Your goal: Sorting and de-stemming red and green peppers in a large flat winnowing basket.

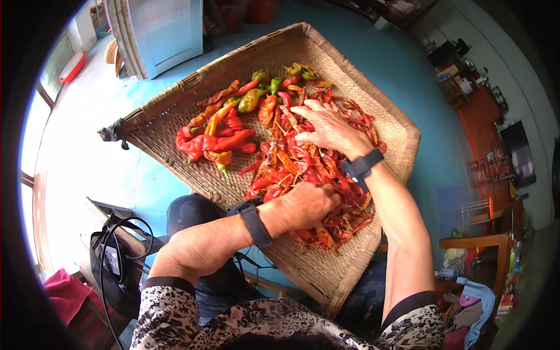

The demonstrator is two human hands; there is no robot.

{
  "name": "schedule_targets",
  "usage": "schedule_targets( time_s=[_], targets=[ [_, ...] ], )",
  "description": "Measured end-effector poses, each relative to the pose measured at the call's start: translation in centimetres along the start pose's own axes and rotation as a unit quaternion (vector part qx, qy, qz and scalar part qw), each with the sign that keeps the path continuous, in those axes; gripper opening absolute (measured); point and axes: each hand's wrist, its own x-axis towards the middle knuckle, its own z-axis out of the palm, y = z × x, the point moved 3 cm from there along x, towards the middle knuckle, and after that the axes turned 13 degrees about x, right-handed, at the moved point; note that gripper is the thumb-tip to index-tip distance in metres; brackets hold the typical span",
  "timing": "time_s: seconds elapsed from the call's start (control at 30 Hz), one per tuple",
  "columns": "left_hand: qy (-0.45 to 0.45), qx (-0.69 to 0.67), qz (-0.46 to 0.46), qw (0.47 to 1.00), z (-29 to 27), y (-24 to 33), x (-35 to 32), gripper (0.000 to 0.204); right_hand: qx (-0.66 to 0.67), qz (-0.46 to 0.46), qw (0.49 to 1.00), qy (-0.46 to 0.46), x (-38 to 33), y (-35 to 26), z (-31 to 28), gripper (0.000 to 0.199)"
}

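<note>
Before me, small red chillies (302, 166), wrinkled and dry-looking, lie heaped across the woven basket (315, 274); to my left, plumper, glossy red peppers (230, 142) cluster, with green ones (251, 100) beyond them.

Loc: home, lived-in rm | blk flat scrn (518, 153) nr wall (506, 69) | wdn chair (475, 241) w/ clothes (481, 294)
</note>
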Motion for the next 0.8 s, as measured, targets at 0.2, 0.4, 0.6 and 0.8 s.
schedule_targets(
  time_s=[0.2,0.4,0.6,0.8],
  targets=[
    [-0.049,-0.007,0.010,0.999,0.6,0.3,0.0,0.043,-0.070,0.042,0.992,-0.098,2.9,-0.4,3.1,0.066],
    [-0.070,0.001,0.003,0.998,0.9,0.0,-0.2,0.049,-0.062,-0.013,0.997,-0.054,-0.3,0.9,1.4,0.013],
    [-0.047,0.009,0.008,0.999,-0.3,-0.6,-0.4,0.029,-0.031,-0.013,0.993,0.117,-9.7,1.3,-1.1,0.017],
    [-0.030,0.030,-0.029,0.999,0.1,-0.9,-0.2,0.022,0.025,0.094,0.989,0.109,-15.2,1.0,-2.3,0.019]
  ],
)
